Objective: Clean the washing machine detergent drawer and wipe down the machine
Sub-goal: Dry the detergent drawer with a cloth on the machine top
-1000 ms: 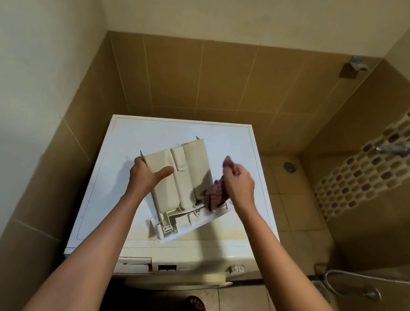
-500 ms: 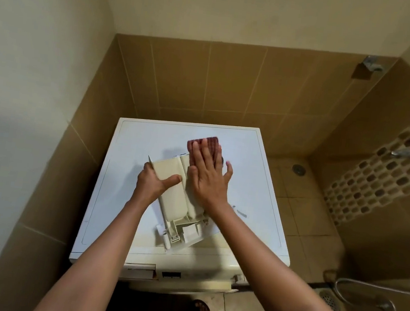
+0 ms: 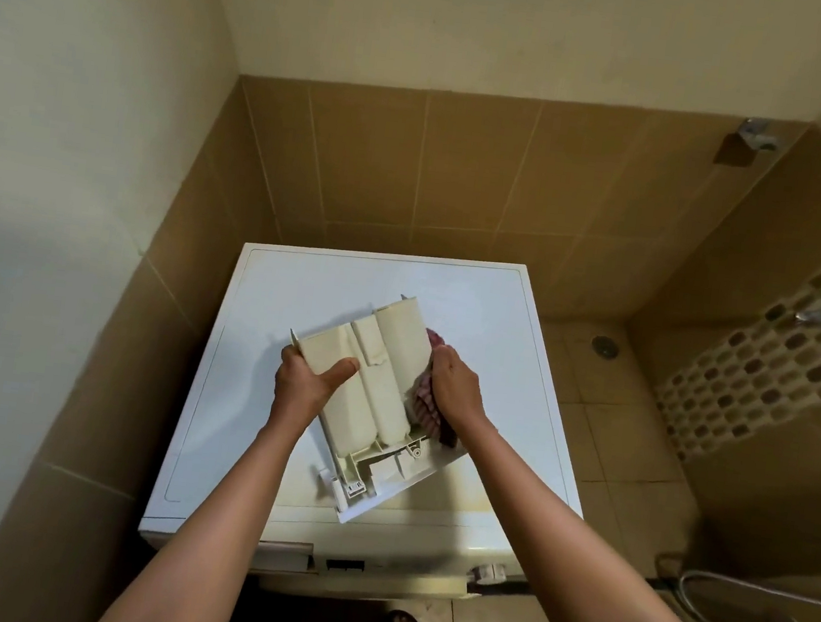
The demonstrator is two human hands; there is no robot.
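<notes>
Now | L hand fingers grip drawer, underside up | R hand clutches cloth at drawer's side | over washer

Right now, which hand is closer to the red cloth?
Right. The right hand grips the cloth against the right side of the drawer; the left hand holds its left edge, apart from the cloth.

Drawer, underside toward the camera; its compartments face away and cannot be seen. The left hand shows only its thumb, the rest lying behind the drawer. Cloth largely covered by the right hand and the drawer's edge. Washing machine: front panel markings too small to read. Hose cut off at the right edge; both forearms cut off at the bottom edge.
</notes>
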